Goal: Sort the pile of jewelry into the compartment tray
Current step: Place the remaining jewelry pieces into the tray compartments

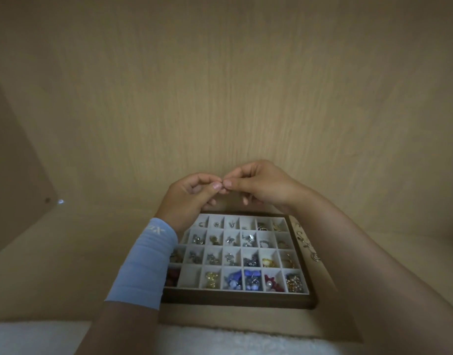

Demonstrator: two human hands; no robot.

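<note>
Now | tray (235, 302): jewelry (251, 281) in most compartments | left hand (187, 198), right hand (261, 185) grip tiny piece (222, 185)

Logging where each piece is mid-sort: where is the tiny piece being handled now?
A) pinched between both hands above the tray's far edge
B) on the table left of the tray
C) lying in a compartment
A: the left hand and right hand both pinch the small piece at their fingertips, over the far edge of the compartment tray.

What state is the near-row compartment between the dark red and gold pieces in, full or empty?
Empty: the compartment shows only pale lining, while gold pieces lie in the next one.
</note>
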